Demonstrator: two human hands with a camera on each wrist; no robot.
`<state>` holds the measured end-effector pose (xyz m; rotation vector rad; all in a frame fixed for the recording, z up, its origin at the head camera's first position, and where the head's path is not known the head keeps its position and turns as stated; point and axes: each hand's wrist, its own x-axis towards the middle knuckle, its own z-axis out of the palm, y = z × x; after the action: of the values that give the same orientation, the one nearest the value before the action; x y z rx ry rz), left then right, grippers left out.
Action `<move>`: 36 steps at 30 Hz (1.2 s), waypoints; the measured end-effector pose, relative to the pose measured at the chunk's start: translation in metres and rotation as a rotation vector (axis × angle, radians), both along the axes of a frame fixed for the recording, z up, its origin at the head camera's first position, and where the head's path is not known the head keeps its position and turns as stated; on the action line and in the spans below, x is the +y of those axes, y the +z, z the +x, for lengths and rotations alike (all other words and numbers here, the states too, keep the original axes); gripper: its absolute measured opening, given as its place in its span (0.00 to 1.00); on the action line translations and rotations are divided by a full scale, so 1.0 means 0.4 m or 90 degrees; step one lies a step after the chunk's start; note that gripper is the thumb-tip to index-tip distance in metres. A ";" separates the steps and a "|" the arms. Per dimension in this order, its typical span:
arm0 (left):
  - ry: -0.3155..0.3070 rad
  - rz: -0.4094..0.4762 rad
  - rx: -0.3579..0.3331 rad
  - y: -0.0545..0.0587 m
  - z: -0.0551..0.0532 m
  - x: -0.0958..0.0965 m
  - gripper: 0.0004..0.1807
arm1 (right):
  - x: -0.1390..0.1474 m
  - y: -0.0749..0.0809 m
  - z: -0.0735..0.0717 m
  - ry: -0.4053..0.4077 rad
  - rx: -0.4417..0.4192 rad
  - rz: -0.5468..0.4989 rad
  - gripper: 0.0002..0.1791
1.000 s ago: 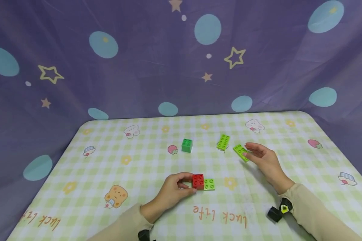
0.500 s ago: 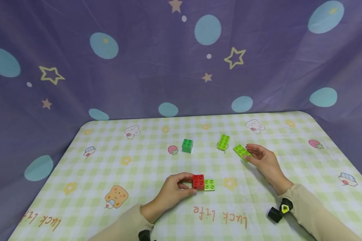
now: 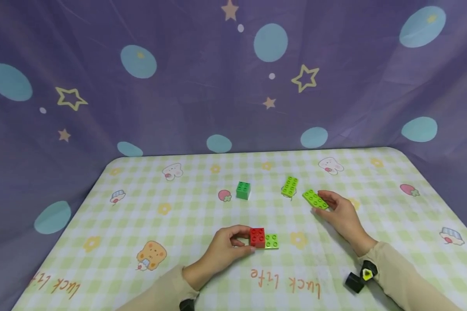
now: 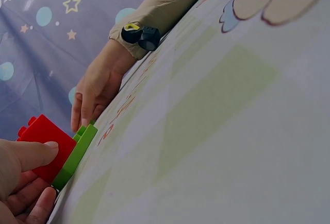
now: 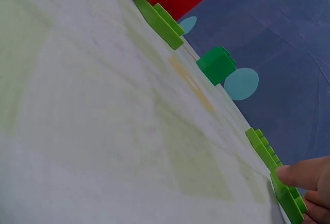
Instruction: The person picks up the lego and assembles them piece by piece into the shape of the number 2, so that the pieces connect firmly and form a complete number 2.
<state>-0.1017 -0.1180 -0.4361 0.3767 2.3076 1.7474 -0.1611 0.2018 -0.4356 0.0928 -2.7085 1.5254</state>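
My left hand [image 3: 223, 249] holds a red brick [image 3: 257, 238] between thumb and fingers. This brick sits on the left half of a lime green building plate [image 3: 271, 242], whose studs show on the right. Farther right, my right hand [image 3: 343, 219] pinches a second lime green plate [image 3: 315, 199] at its long sides, thumb on the near side and fingers on the far side. In the right wrist view the thumb [image 5: 301, 173] lies against that plate [image 5: 287, 198], close over the tablecloth. The left thumb [image 4: 38, 154] presses the red brick's side in the left wrist view.
A dark green brick [image 3: 243, 190] stands toward the back middle. Another lime green plate [image 3: 289, 187] lies just left of the one at my right hand. A checked tablecloth [image 3: 187, 190] with printed pictures covers the table, and a purple curtain [image 3: 179, 95] hangs behind it.
My right thumb has slid from over the plate's studs to its near side, and the fingers have closed in on the far side. The left hand keeps its hold on the red brick.
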 end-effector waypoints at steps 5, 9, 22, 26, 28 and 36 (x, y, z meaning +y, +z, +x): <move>0.003 -0.006 0.002 0.001 0.002 -0.001 0.20 | 0.000 -0.007 -0.002 0.007 0.013 0.024 0.30; 0.005 -0.010 0.000 0.001 0.001 -0.001 0.20 | -0.001 -0.007 -0.005 0.001 0.028 0.040 0.28; 0.001 -0.030 0.003 0.094 0.025 0.012 0.18 | 0.001 -0.010 -0.012 0.027 0.074 0.048 0.28; 0.000 -0.023 0.003 0.053 0.013 0.009 0.19 | 0.003 -0.015 -0.012 0.036 0.071 0.039 0.29; 0.002 -0.019 0.003 0.029 0.006 0.006 0.20 | 0.004 -0.017 -0.012 0.042 0.069 0.036 0.29; -0.001 0.000 -0.002 -0.002 -0.002 0.000 0.20 | 0.006 -0.023 -0.009 0.062 0.052 -0.002 0.29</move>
<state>-0.1025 -0.1179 -0.4367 0.3758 2.3049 1.7466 -0.1648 0.2041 -0.4447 0.2843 -2.6755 1.5136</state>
